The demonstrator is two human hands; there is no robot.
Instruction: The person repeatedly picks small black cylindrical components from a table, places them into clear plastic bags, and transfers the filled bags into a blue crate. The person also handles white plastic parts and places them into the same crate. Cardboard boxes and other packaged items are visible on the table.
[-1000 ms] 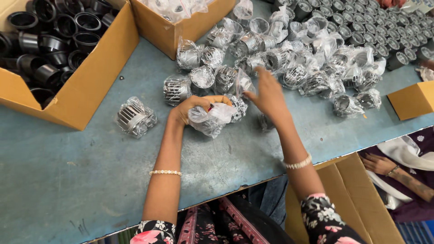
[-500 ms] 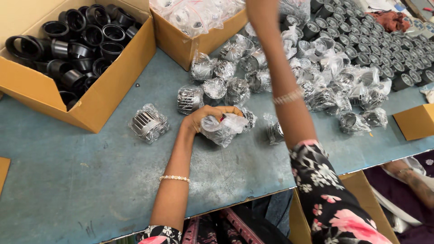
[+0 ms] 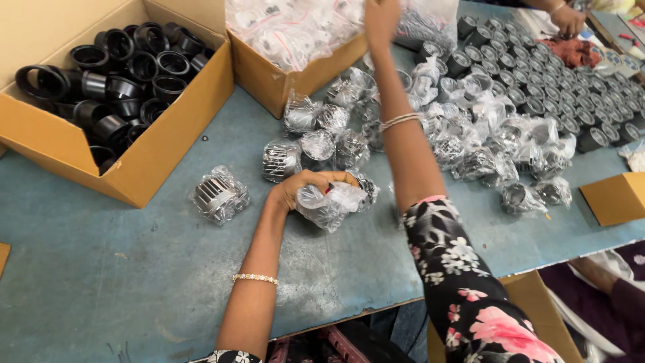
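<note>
My left hand (image 3: 299, 190) rests on the blue table (image 3: 101, 282), closed around a finned metal part in a crinkled clear plastic bag (image 3: 332, 204). My right arm stretches far forward. My right hand (image 3: 380, 19) is up by the far edge of the cardboard box of small clear bags (image 3: 295, 77), and I cannot make out whether it holds anything. A heap of bagged metal parts (image 3: 470, 138) lies between the two hands and to the right.
An open cardboard box of black plastic rings (image 3: 144, 178) stands at the left. One bagged part (image 3: 218, 195) lies alone beside it. Rows of unbagged grey cylinders (image 3: 544, 67) fill the back right, near another person's hand (image 3: 568, 19). A small cardboard box (image 3: 615, 198) sits at the right edge.
My right hand has left the bagged part and risen away toward the far box of bags. My left hand keeps its hold on the bagged part.
</note>
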